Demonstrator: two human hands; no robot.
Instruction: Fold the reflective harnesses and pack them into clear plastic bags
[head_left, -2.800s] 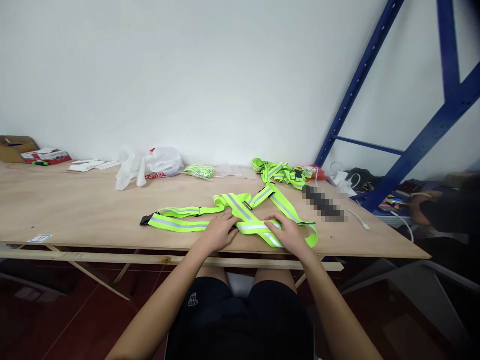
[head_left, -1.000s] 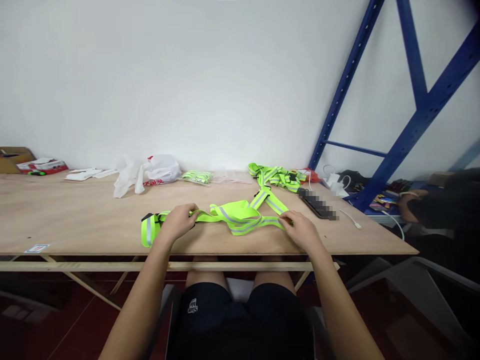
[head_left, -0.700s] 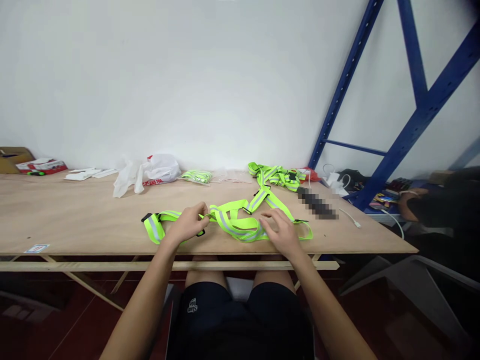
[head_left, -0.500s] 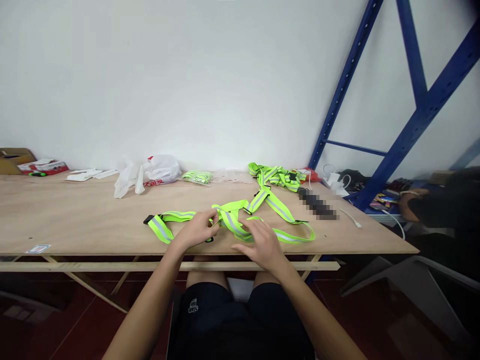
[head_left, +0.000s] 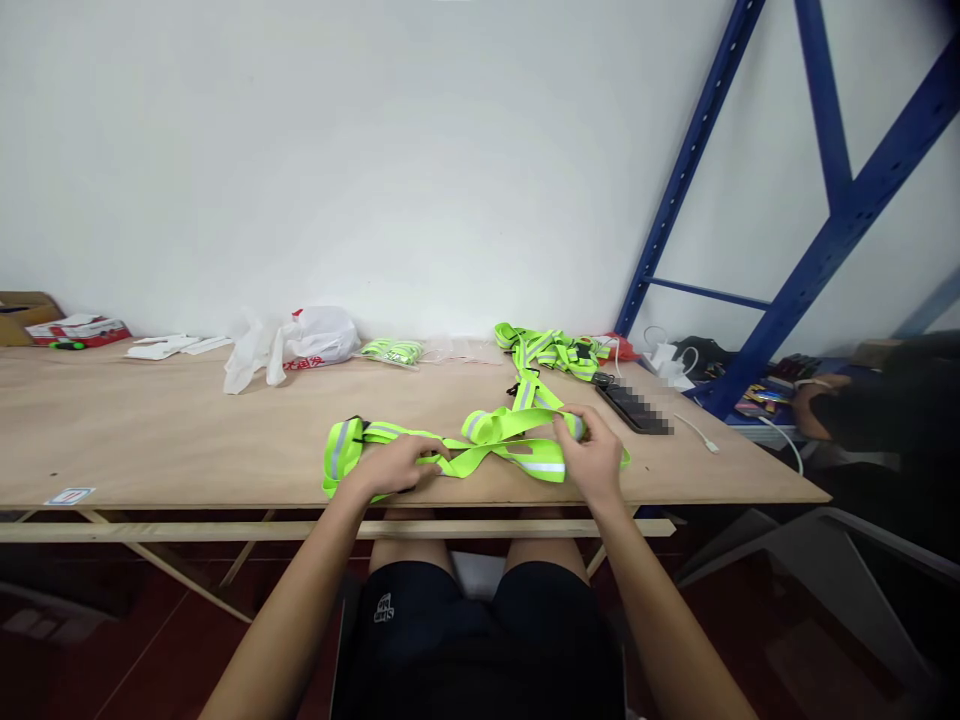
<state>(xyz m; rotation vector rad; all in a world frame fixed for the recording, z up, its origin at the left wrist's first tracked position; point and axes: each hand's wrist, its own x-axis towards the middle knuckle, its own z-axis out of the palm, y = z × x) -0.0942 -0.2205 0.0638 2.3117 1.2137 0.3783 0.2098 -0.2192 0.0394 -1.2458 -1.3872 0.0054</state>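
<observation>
Bright yellow-green reflective straps [head_left: 540, 462] with silver stripes lie in loose loops along the front of the wooden table. My left hand [head_left: 401, 464] is closed on a strap left of the middle, with a coiled loop beyond its wrist. My right hand [head_left: 591, 455] pinches the right end of a raised loop between thumb and fingers. Between the hands the webbing crosses over itself. Part of it runs back toward a heap of more reflective straps [head_left: 551, 350] with black buckles. Parts of the strap are hidden beneath my fingers.
A phone [head_left: 634, 408] and a white cable [head_left: 696, 434] lie at right. Toward the wall sit a white plastic bag [head_left: 322, 337], a packet of green straps [head_left: 393, 352] and white papers [head_left: 169, 346]. Blue rack posts [head_left: 795, 290] rise at right; another person's arm [head_left: 825, 400] shows beside them.
My right hand has moved right and up, drawing a strap loop out with it. My left hand stays near its place. The left end of the strap now bunches into a coil.
</observation>
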